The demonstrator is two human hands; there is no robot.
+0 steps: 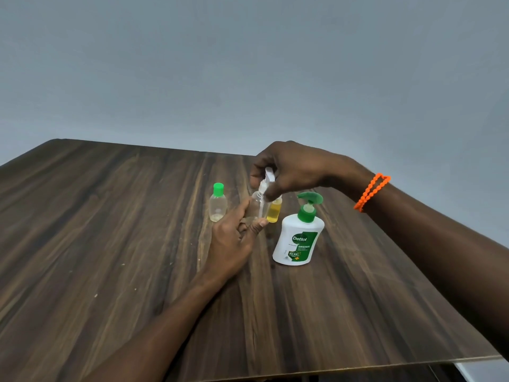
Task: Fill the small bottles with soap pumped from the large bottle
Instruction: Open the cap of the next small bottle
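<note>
My left hand (234,241) grips a small clear bottle (257,206) standing on the table. My right hand (292,166) pinches that bottle's white spray top (267,179), whose thin tube hangs down inside the bottle. Just right of it stands a small bottle of yellow soap (274,213). A small clear bottle with a green cap (218,204) stands to the left, nearly empty. The large white soap bottle with a green pump (298,238) stands upright at the right, near my right wrist.
The dark wooden table (110,230) ends in a front edge at the lower right and a far edge against a plain grey wall. An orange bead bracelet (371,191) circles my right wrist.
</note>
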